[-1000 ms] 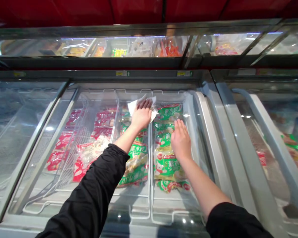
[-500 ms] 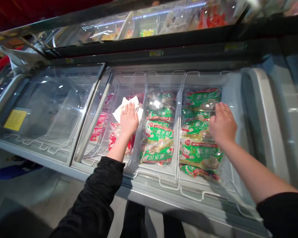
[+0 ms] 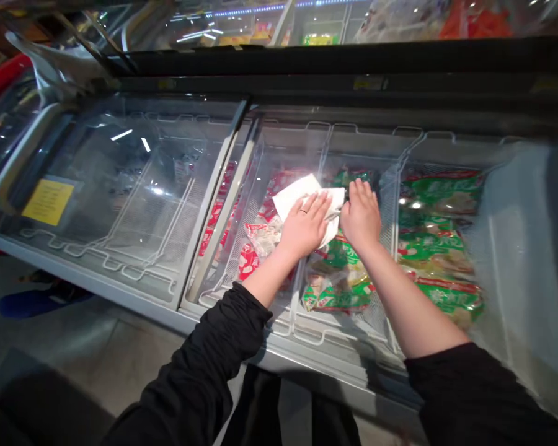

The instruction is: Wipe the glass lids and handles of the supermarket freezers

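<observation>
My left hand (image 3: 304, 226) lies flat, fingers spread, pressing a white paper towel (image 3: 294, 192) against the sliding glass lid (image 3: 260, 186) of a chest freezer. A ring shows on one finger. My right hand (image 3: 361, 215) rests flat on the glass right beside it, its fingers at the towel's right edge. Under the glass, wire baskets hold red-and-white frozen food bags (image 3: 255, 238) on the left and green dumpling bags (image 3: 439, 244) on the right.
Another glass lid (image 3: 121, 186) to the left covers nearly bare wire baskets and carries a yellow sticker (image 3: 48, 201). An upper glass shelf (image 3: 330, 25) of packaged goods runs along the back. The freezer's grey front rail (image 3: 134, 297) meets the floor, where a blue object (image 3: 28, 303) lies.
My view swung left. The left hand slid the towel along the glass, and my right hand came over from the green bags to rest beside the towel.
</observation>
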